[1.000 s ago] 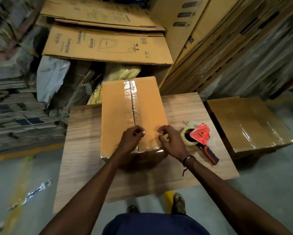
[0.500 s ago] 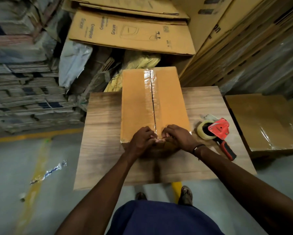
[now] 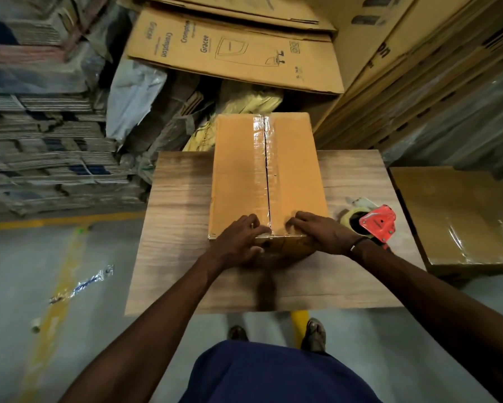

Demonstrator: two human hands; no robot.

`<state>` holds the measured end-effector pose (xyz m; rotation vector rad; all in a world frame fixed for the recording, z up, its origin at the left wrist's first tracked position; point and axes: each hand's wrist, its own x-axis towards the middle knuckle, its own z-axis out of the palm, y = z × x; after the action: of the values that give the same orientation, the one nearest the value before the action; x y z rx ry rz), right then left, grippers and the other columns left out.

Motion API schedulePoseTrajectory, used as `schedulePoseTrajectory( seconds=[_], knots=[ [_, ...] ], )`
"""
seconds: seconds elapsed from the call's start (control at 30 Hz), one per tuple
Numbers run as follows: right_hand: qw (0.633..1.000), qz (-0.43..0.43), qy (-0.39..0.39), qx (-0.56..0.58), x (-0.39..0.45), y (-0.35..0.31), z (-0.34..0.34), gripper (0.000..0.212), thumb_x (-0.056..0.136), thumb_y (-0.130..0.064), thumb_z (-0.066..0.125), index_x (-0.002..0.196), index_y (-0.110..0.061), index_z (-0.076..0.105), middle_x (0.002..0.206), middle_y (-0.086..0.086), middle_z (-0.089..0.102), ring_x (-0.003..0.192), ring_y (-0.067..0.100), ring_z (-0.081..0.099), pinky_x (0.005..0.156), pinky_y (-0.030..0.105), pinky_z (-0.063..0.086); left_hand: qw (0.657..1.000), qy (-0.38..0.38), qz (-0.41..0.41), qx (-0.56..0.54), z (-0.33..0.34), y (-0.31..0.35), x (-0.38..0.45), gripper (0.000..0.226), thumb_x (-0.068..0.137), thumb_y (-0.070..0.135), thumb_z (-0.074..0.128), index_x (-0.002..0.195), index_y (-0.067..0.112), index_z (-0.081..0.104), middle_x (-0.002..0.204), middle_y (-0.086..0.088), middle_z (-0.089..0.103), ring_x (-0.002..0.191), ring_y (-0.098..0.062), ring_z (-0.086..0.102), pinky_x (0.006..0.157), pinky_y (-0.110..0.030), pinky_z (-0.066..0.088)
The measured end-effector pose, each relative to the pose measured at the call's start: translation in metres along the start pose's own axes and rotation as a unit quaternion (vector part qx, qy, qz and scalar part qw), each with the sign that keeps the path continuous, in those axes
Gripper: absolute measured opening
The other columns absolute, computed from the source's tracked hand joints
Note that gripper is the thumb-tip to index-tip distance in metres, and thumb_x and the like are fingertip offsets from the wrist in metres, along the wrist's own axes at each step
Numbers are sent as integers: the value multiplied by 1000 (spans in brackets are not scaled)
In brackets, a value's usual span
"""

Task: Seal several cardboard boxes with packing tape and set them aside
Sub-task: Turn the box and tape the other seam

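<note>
Box [image 3: 269,175] lies lengthwise on the wooden table [image 3: 174,216], clear tape over its centre seam; left hand [image 3: 238,242] and right hand [image 3: 321,231] press flat w/ extended fingers at the near top edge, gripping nothing, thumbs apparently over onto the front face. To do this step well, rub outward from the seam and fold the tape tail firmly over the edge so no bubbles or lifted corners remain. Contents of box not visible (flaps closed); tape dispenser [image 3: 375,223] rests just right of it, and a taped box [image 3: 459,216] sits on the floor beyond the table, contents likewise hidden.
</note>
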<state>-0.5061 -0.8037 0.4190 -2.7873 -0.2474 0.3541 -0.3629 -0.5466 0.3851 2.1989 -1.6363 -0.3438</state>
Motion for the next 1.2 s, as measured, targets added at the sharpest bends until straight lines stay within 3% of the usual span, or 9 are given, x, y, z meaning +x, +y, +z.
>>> schedulePoseTrajectory(
  seconds=[0.2, 0.4, 0.57, 0.73, 0.83, 1.0, 1.1, 1.2],
  knots=[
    [995, 36, -2, -91, 25, -22, -4, 63, 95, -43, 65, 149, -22, 39, 134, 9, 52, 101, 34, 64, 81, 50, 57, 995, -17, -45, 90, -5, 18, 20, 54, 96, 34, 67, 143, 17, 48, 129, -9, 54, 110, -25, 52, 81, -39, 50],
    [980, 97, -36, -167, -15, 30, -16, 73, 93, -69, 56, 150, -31, 34, 120, 3, 57, 88, 35, 69, 70, 48, 55, 985, -34, -61, 157, -40, -34, -27, 60, 87, 41, 78, 138, 25, 51, 118, -4, 55, 102, -23, 59, 64, -35, 48],
    [991, 89, -65, -70, -17, 36, -17, 61, 96, -51, 67, 145, -29, 38, 120, 3, 57, 97, 32, 65, 80, 52, 54, 983, -47, -115, 136, -53, -48, -49, 65, 90, 44, 75, 148, 35, 47, 124, -1, 52, 100, -20, 61, 68, -34, 51],
    [994, 93, -63, -14, -17, 38, -21, 63, 87, -23, 81, 139, -26, 48, 115, -1, 59, 96, 16, 56, 84, 42, 51, 983, -63, -160, 59, -56, -52, -54, 64, 91, 33, 77, 149, 32, 50, 130, -3, 50, 100, -25, 64, 81, -35, 51],
    [992, 121, -27, 7, -15, 38, -14, 62, 79, -17, 87, 131, -23, 54, 104, -1, 63, 94, 21, 57, 80, 39, 47, 981, -20, -195, 2, -49, -46, -56, 62, 88, 23, 81, 144, 29, 57, 127, -4, 53, 105, -24, 64, 87, -33, 50],
    [983, 177, 25, 29, -15, 36, -2, 66, 68, -17, 93, 122, -22, 55, 98, 0, 64, 94, 29, 61, 78, 38, 46, 946, 70, -309, -65, -31, -32, -57, 68, 74, 19, 89, 135, 30, 60, 111, -2, 51, 100, -28, 62, 80, -31, 47],
    [988, 153, -6, 28, -20, 39, -8, 78, 61, -15, 94, 127, -24, 55, 108, -1, 61, 94, 21, 58, 80, 40, 51, 953, 8, -296, -69, -39, -33, -62, 90, 64, 10, 94, 143, 28, 52, 121, -3, 47, 101, -23, 58, 83, -35, 54],
    [991, 130, -10, 12, -25, 38, -13, 68, 75, -4, 80, 132, -28, 51, 114, -1, 56, 94, 18, 57, 81, 45, 55, 967, -50, -251, -9, -49, -37, -64, 87, 76, -10, 76, 149, 26, 45, 129, -3, 44, 98, -23, 62, 78, -30, 51]
  ],
)
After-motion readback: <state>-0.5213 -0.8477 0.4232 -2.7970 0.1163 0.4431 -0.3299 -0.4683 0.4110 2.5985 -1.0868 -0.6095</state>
